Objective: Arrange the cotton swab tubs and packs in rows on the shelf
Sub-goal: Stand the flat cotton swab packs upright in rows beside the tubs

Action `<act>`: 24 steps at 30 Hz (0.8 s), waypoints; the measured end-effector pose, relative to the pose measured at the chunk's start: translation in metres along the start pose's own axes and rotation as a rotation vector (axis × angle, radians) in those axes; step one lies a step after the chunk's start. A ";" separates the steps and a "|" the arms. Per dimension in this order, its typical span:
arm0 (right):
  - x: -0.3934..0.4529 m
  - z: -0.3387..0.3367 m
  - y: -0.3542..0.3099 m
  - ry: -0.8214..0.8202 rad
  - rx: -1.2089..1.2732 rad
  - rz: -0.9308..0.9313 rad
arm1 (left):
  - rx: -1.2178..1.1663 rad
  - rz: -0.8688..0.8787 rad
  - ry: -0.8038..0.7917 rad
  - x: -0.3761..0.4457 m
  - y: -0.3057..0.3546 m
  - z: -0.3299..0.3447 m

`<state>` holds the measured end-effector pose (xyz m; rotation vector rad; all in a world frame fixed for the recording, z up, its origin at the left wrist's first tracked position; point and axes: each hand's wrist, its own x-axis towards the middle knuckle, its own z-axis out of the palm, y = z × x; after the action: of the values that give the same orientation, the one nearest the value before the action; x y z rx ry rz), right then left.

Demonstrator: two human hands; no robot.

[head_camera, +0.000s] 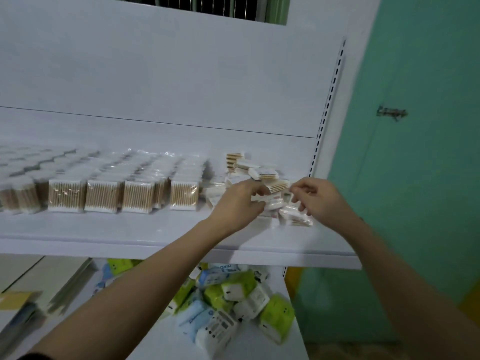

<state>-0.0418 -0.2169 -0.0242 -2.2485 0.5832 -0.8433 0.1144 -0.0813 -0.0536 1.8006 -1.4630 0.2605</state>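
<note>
Reaching up to the white shelf (155, 229), both hands work in the loose heap of small swab packs (262, 172) at the right of centre in the frame. The left hand (237, 201) has its fingers curled into the near side of the heap and seems to pinch one small pack (272, 203), though blur hides exactly which pack the fingertips close on. The right hand (319, 197) is bent at the knuckles over the right edge of the heap, thumb and forefinger drawn together as if pinching a pack's wrapper; whether it truly holds something I cannot tell. The two hands are near each other but apart, with the heap between them.

Left of the heap, across the middle of the frame, taller packs (104, 194) already stand upright in neat rows, swab sticks facing the front edge, probably so each row shows its face and runs back in line. At the far left the round tubs (23, 162) sit packed close together, lids up. The heap lies jumbled, packs tilted and overlapping, so it looks like the part still to be sorted; most of the shelf appears done.

In the lower centre of the frame, on a lower shelf (259, 349), lies a pile of green, blue and white tissue packs (233, 302). A green door (415, 126) fills the right side.
</note>
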 end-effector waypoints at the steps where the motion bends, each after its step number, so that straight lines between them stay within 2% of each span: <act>1: 0.002 -0.013 0.011 0.008 -0.068 0.006 | -0.002 0.012 -0.019 0.003 0.008 0.010; 6: 0.003 -0.053 0.060 -0.030 -0.275 0.055 | 0.086 0.036 -0.078 0.011 0.038 0.053; 10: -0.004 -0.064 0.084 -0.090 -0.317 0.043 | 0.246 0.165 -0.033 0.017 0.050 0.078; 15: -0.006 -0.074 0.101 -0.109 -0.301 -0.014 | 0.342 0.213 0.049 0.026 0.056 0.092; 24: -0.001 -0.072 0.110 -0.078 -0.140 -0.388 | 0.278 0.313 0.131 0.031 0.074 0.075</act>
<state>-0.1116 -0.3216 -0.0613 -2.5560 0.1736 -0.9178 0.0349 -0.1565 -0.0526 1.7203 -1.6744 0.7577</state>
